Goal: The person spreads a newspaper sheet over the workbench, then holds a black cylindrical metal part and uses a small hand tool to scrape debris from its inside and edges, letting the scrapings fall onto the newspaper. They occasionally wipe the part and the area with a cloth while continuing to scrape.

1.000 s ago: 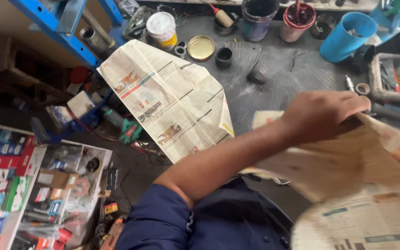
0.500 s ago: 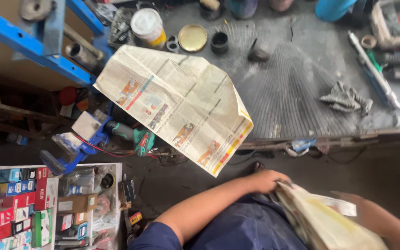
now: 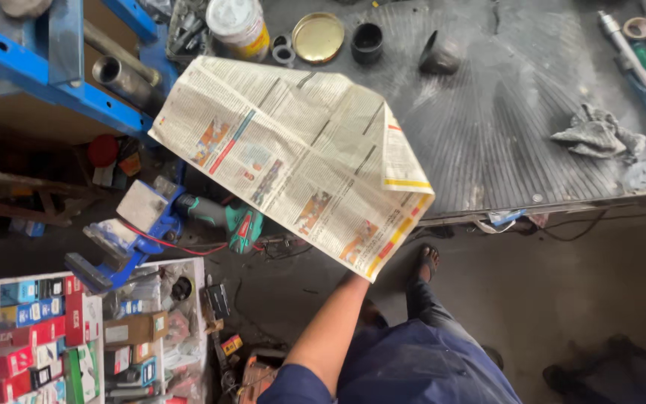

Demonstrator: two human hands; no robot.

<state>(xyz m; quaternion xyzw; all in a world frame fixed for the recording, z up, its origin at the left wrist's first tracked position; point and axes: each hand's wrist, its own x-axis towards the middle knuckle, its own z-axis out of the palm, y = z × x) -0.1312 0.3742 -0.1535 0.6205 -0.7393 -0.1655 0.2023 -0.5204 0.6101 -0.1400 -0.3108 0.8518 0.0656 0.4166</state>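
Note:
A large opened newspaper (image 3: 293, 150) lies spread over the left edge of the dark ribbed metal bench (image 3: 502, 112), its lower corner hanging past the edge and its right corner folded over. My left forearm rises from the bottom of the view, and my left hand (image 3: 348, 286) disappears behind that hanging corner at the wrist, so its fingers are hidden. My right hand is out of sight. My dark blue clothing fills the bottom centre.
On the bench are a grey rag (image 3: 600, 138), a tin can (image 3: 239, 26), a gold lid (image 3: 318, 37), a black cup (image 3: 368, 43) and a pipe elbow (image 3: 443, 54). A green power drill (image 3: 226, 218) lies below, with shelves of small boxes (image 3: 31, 329) at the lower left.
The second bundle of newspaper that both hands held low at the right is gone from view. My left arm has swung up under the spread newspaper's lower corner, and the right arm has left the frame.

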